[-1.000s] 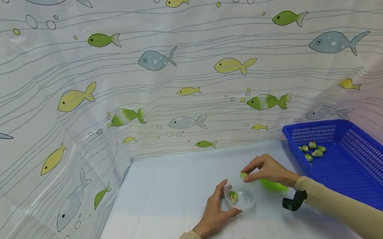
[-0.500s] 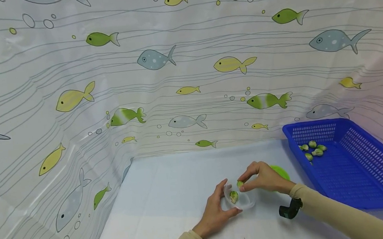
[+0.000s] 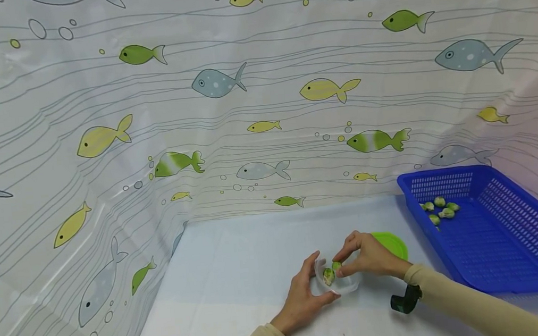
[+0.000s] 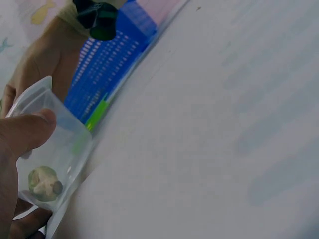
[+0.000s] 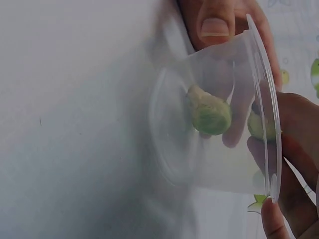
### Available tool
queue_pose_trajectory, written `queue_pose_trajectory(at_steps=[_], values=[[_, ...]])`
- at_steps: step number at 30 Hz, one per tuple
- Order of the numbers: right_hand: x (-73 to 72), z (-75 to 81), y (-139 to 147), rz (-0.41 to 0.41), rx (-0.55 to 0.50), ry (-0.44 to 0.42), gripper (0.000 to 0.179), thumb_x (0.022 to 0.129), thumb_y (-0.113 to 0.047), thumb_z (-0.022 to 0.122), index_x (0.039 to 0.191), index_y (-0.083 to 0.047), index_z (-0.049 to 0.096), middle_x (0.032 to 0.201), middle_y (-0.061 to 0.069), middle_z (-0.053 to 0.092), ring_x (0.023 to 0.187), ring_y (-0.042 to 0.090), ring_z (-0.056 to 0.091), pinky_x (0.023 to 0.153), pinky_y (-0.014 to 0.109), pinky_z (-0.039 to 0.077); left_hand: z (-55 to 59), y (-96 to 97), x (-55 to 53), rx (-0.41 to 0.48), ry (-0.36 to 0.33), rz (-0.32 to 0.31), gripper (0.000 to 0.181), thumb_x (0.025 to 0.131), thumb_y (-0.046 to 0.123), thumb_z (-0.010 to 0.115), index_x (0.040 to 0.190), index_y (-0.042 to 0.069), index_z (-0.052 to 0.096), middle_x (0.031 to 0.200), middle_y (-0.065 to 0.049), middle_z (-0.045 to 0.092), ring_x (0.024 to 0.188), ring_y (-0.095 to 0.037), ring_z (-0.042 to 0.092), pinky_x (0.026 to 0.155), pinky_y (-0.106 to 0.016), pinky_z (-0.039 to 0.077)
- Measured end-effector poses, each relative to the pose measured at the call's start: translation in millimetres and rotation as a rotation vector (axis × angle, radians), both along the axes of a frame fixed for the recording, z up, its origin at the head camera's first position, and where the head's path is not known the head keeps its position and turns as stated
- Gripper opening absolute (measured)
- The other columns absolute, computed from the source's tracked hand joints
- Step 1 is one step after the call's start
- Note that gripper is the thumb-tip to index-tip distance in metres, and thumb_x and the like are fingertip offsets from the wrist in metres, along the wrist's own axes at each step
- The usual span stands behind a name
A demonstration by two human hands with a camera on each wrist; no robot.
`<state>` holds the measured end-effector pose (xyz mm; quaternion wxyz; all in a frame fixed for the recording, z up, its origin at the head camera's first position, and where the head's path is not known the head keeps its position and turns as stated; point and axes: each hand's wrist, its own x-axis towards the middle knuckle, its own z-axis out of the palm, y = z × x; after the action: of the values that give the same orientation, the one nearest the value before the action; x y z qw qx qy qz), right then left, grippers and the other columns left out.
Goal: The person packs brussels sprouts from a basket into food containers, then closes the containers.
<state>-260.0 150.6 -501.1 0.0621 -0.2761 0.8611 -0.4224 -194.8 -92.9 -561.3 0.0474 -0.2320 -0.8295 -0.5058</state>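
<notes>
A clear plastic container (image 3: 348,286) stands on the white table, and my left hand (image 3: 302,298) grips it round its left side, thumb at the near rim. One Brussels sprout (image 3: 328,276) lies inside; the right wrist view shows this sprout (image 5: 211,115) through the see-through wall. My right hand (image 3: 370,255) pinches a second Brussels sprout (image 3: 337,266) between thumb and fingers at the container's opening. In the left wrist view the left thumb (image 4: 35,130) lies over the container's wall, with the sprout (image 4: 45,183) seen through it.
A blue perforated basket (image 3: 510,232) stands at the right, with several Brussels sprouts (image 3: 446,213) in its far left corner. Partly behind the right hand lies a bright green round lid (image 3: 393,243). A fish-patterned curtain (image 3: 256,137) hangs behind the table.
My right hand has moved left and down, bringing its sprout from beside the container to its opening. More of the green lid shows. The left hand keeps its hold on the container.
</notes>
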Motion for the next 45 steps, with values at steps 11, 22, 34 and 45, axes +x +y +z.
queue_pose_trajectory(at_steps=[11, 22, 34, 45], values=[[6.5, 3.0, -6, -0.002, 0.104, 0.172, 0.027, 0.073, -0.030, 0.099, 0.096, -0.025, 0.087, 0.092, -0.015, 0.069, 0.098, 0.011, 0.048, 0.083, 0.033, 0.035, -1.9, 0.1, -1.6, -0.002, 0.003, -0.001, 0.097, 0.086, 0.031, 0.090, 0.162, 0.007, 0.035, 0.151, -0.011, 0.063, 0.135, -0.025, 0.063, 0.117, -0.037, 0.046], [14.9, 3.2, -17, -0.024, 0.295, 0.433, 0.027, 0.068, -0.027, 0.101, 0.090, -0.023, 0.087, 0.082, -0.017, 0.079, 0.098, 0.009, 0.050, 0.085, 0.038, 0.036, 0.1, 0.3, -0.4, 0.002, -0.001, 0.003, 0.098, 0.085, 0.028, 0.091, 0.162, 0.007, 0.035, 0.151, -0.012, 0.063, 0.135, -0.026, 0.064, 0.116, -0.035, 0.047], [19.7, 7.2, -25, -0.061, 0.392, 0.548, 0.026, 0.064, -0.029, 0.103, 0.083, -0.022, 0.087, 0.073, -0.010, 0.067, 0.087, 0.013, 0.047, 0.075, 0.033, 0.037, -0.5, -0.4, -0.8, 0.006, 0.001, 0.005, 0.098, 0.084, 0.029, 0.091, 0.162, 0.007, 0.036, 0.148, -0.010, 0.065, 0.133, -0.024, 0.064, 0.116, -0.035, 0.046], [19.8, 4.9, -32, -0.057, 0.438, 0.535, 0.027, 0.064, -0.021, 0.103, 0.084, -0.021, 0.086, 0.075, -0.014, 0.074, 0.081, 0.010, 0.045, 0.075, 0.032, 0.035, -0.2, 0.6, 0.2, 0.004, -0.003, 0.007, 0.098, 0.085, 0.028, 0.091, 0.163, 0.006, 0.035, 0.150, -0.012, 0.063, 0.134, -0.026, 0.063, 0.116, -0.034, 0.047]])
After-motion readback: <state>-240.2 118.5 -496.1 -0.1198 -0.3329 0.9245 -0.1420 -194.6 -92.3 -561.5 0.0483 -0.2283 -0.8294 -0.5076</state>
